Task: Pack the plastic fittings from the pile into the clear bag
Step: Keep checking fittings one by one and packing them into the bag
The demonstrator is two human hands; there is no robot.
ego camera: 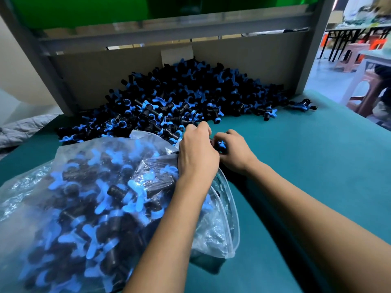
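Left hand (195,154) is gripping the mouth of the nearly full clear bag (88,199) on the counter (306,176), right hand (229,149) is clutching fittings (220,144) at the pile (179,98) edge; next, probably drop them in.

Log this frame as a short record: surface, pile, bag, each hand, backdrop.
surface: teal table top
pile: black-and-blue plastic fittings heaped against the cardboard panel
bag: clear bag lying at near left, already well filled with fittings
left hand: left hand grips the bag's gathered edge near the pile
right hand: right hand curled round a fitting beside the bag's mouth
backdrop: grey metal frame around the panel; plastic stools at far right
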